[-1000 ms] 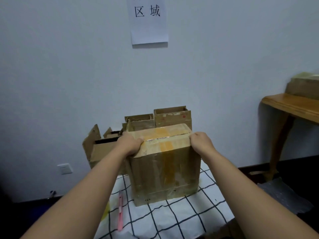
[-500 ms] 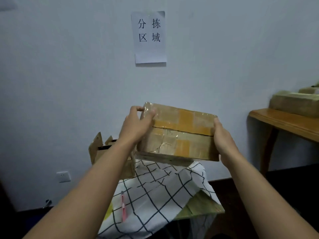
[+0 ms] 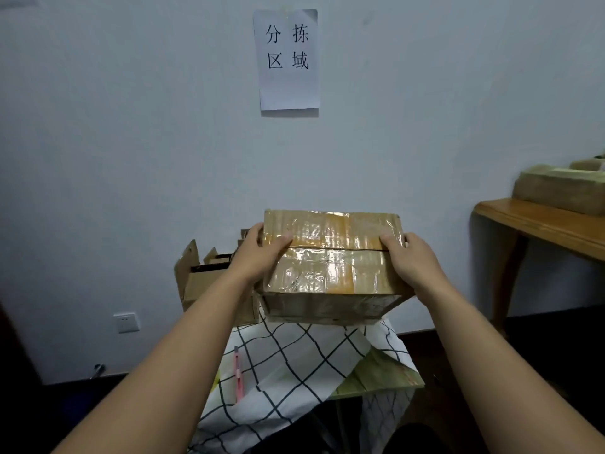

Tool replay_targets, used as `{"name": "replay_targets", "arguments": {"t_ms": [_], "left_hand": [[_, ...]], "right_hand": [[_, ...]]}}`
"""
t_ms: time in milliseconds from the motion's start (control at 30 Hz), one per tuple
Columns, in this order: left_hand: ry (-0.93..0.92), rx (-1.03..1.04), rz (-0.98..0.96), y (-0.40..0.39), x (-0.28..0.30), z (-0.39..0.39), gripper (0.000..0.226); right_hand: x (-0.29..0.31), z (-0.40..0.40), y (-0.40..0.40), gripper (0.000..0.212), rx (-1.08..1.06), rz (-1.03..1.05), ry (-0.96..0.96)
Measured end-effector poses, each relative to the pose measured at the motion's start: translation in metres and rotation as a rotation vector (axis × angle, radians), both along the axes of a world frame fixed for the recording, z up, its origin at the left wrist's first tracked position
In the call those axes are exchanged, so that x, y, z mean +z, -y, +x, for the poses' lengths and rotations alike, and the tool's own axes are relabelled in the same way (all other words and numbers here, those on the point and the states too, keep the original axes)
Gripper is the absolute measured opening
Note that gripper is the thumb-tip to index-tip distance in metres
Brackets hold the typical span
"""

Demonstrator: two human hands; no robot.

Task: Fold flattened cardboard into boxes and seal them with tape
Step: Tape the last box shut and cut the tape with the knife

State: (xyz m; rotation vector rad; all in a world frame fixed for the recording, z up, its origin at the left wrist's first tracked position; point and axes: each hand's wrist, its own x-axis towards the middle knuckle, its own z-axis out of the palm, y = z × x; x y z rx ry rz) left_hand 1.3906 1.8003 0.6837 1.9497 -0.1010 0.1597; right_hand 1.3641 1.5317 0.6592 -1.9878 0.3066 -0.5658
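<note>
While the left hand (image 3: 258, 257) grips the left end of the taped box (image 3: 330, 263) and the right hand (image 3: 409, 260) grips its right end, the box is held in the air above the surface w/ the checked cloth (image 3: 294, 362), not touching it. Its taped face is tilted toward the camera; both thumbs lie on the seam at mid-height. Open cardboard boxes (image 3: 209, 280) stand at the far left of the surface, partly behind the left hand. A pink cutter (image 3: 238, 375) lies on the cloth, near left. On the right, a wooden table (image 3: 537, 224) carries more boxes.
</note>
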Motion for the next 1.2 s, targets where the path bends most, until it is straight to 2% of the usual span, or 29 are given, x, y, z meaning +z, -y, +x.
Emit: {"name": "replay_targets", "arguments": {"t_ms": [133, 200, 300, 367, 467, 500, 600, 667, 767, 867, 967, 1033, 1133, 1200], "left_hand": [[0.015, -0.038, -0.071, 0.005, 0.005, 0.002, 0.106], [0.058, -0.054, -0.109, 0.010, 0.012, 0.002, 0.091], [0.127, -0.076, -0.264, 0.018, 0.019, 0.000, 0.065], [0.125, -0.079, -0.380, 0.023, 0.017, 0.002, 0.064], [0.080, -0.096, -0.558, 0.023, 0.006, 0.008, 0.085], [0.057, -0.102, -0.580, 0.023, 0.002, 0.011, 0.085], [0.061, -0.065, -0.544, 0.020, -0.012, 0.025, 0.046], [0.078, -0.062, -0.491, 0.018, -0.021, 0.035, 0.039], [0.141, -0.060, -0.362, 0.019, -0.035, 0.049, 0.041], [0.143, -0.037, -0.312, 0.021, -0.051, 0.064, 0.052], [0.113, -0.006, -0.271, 0.025, -0.070, 0.082, 0.057], [0.086, 0.013, -0.276, 0.028, -0.085, 0.095, 0.057], [0.067, 0.030, -0.261, 0.032, -0.103, 0.116, 0.059], [0.051, 0.033, -0.240, 0.034, -0.112, 0.133, 0.069]], "right_hand": [[0.015, -0.002, 0.007, 0.063, -0.087, -0.131, 0.049], [0.031, -0.006, 0.012, 0.067, -0.122, -0.181, 0.105], [0.046, -0.007, 0.021, 0.072, -0.118, -0.171, 0.239], [0.045, -0.006, 0.025, 0.064, -0.055, -0.065, 0.298], [0.030, -0.004, 0.023, 0.038, 0.058, 0.129, 0.309], [0.023, -0.001, 0.022, 0.038, 0.082, 0.181, 0.294], [0.005, 0.011, 0.020, 0.038, 0.084, 0.308, 0.227], [-0.007, 0.022, 0.020, 0.034, 0.084, 0.366, 0.202], [-0.027, 0.042, 0.019, 0.044, 0.054, 0.344, 0.156], [-0.043, 0.062, 0.021, 0.058, 0.114, 0.372, 0.128], [-0.057, 0.085, 0.025, 0.049, 0.157, 0.321, 0.082], [-0.067, 0.101, 0.027, 0.051, 0.148, 0.269, 0.029], [-0.087, 0.124, 0.029, 0.074, 0.152, 0.202, -0.032], [-0.097, 0.136, 0.026, 0.085, 0.165, 0.202, -0.064]]}}
